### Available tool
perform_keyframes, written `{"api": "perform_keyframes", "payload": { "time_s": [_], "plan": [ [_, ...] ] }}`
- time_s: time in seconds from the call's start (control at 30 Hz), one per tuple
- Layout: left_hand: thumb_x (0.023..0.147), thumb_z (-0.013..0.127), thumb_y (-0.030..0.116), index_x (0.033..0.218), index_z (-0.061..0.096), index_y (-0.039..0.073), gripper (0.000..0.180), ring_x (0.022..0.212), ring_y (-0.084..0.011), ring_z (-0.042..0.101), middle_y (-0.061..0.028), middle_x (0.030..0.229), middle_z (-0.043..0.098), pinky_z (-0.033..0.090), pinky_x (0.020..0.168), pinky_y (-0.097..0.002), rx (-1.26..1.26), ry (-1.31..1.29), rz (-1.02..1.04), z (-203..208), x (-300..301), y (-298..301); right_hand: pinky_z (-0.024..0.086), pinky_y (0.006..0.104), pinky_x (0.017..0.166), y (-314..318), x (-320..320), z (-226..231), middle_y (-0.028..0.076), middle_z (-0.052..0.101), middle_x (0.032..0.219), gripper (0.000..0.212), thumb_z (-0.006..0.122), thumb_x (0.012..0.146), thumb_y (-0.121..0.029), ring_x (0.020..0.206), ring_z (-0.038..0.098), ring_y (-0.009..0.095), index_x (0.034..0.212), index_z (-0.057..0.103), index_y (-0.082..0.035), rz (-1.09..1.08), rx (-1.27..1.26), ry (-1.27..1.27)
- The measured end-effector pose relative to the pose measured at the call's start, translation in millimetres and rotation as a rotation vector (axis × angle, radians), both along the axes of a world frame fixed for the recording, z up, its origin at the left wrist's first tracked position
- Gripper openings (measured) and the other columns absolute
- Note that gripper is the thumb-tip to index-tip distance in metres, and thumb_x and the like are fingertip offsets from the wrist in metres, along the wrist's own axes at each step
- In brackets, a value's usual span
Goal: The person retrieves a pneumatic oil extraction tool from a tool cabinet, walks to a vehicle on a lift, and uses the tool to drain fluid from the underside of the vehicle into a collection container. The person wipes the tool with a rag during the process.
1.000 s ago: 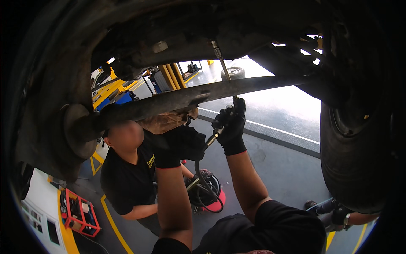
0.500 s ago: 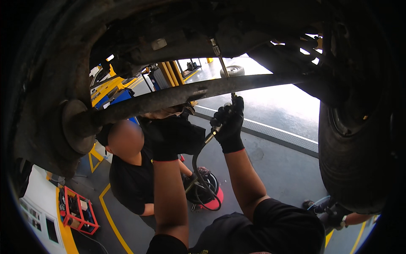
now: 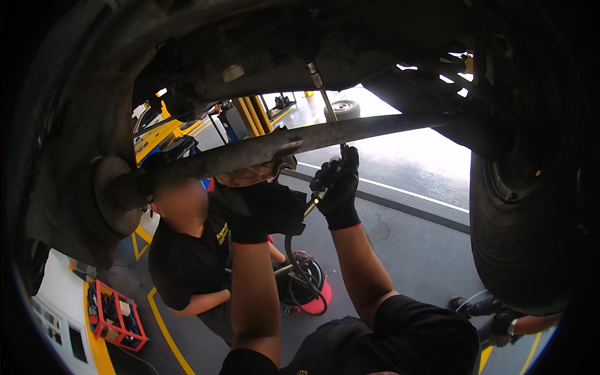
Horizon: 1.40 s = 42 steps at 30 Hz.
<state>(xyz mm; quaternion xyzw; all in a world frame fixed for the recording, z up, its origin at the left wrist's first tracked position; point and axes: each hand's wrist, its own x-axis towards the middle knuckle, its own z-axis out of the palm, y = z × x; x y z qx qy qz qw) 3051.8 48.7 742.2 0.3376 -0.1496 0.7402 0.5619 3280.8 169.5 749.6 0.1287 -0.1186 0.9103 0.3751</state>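
Observation:
I am looking up at the underside of a raised car. A rusty axle beam (image 3: 350,132) runs across the view. My left hand (image 3: 262,209), in a black glove, is closed on the dark body of a hose-fed tool just below the beam. My right hand (image 3: 337,184), also gloved, grips the tool's thin metal nozzle (image 3: 315,201), fingers reaching up to the beam. A black hose (image 3: 292,262) drops from the tool to a red canister (image 3: 309,294) on the floor. A thin threaded rod (image 3: 325,97) hangs from the chassis above my right hand.
A co-worker in a black shirt (image 3: 187,262) crouches at the left, under the beam. A large tyre (image 3: 525,206) fills the right side, a brake drum (image 3: 115,194) the left. A red tool tray (image 3: 115,315) sits lower left. Another person's gloved hand (image 3: 503,320) shows lower right.
Both hands stay in place under the beam. The hose below my left hand has swung slightly, and the co-worker has shifted a little.

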Motion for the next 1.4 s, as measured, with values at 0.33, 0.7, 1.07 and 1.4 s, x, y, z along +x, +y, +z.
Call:
{"api": "perform_keyframes", "payload": {
  "time_s": [0.33, 0.7, 1.07, 1.4],
  "plan": [
    [0.109, 0.045, 0.042, 0.138, 0.056, 0.006, 0.047, 0.125, -0.0367, 0.058, -0.0185, 0.141, 0.057, 0.045, 0.108, -0.0566, -0.003, -0.201, 0.341, 13, 47, 0, 0.042, 0.0329, 0.048, 6, -8, -13, -0.005, 0.043, 0.054, 0.047, 0.044, 0.105, -0.054, 0.048, 0.044, 0.012, 0.076, 0.061, -0.021, 0.024, 0.058, 0.139],
    [0.107, 0.045, 0.048, 0.143, 0.052, -0.001, 0.061, 0.126, -0.0403, 0.057, -0.024, 0.145, 0.054, 0.038, 0.113, -0.0613, 0.283, 0.608, 0.131, 23, -3, 14, 0.035, 0.0321, 0.045, 2, -4, -4, -0.004, 0.037, 0.056, 0.048, 0.048, 0.103, -0.055, 0.044, 0.036, 0.014, 0.07, 0.045, -0.021, -0.013, -0.034, 0.004],
    [0.111, 0.038, 0.037, 0.149, 0.047, 0.005, 0.05, 0.138, -0.0434, 0.048, -0.024, 0.152, 0.046, 0.042, 0.111, -0.0659, 0.123, 0.476, 0.711, 14, -8, -21, 0.04, 0.0325, 0.047, 8, -15, -16, -0.006, 0.048, 0.057, 0.042, 0.046, 0.105, -0.052, 0.048, 0.045, 0.011, 0.083, 0.064, -0.021, 0.02, 0.029, 0.181],
    [0.111, 0.039, 0.039, 0.148, 0.048, 0.005, 0.051, 0.135, -0.0403, 0.05, -0.0225, 0.151, 0.047, 0.043, 0.112, -0.0611, 0.065, 0.305, 0.736, 2, 32, -24, 0.041, 0.0323, 0.048, 13, -19, -16, -0.005, 0.048, 0.054, 0.054, 0.042, 0.104, -0.06, 0.046, 0.044, 0.012, 0.077, 0.067, -0.02, 0.091, 0.026, 0.144]
  ]
}}
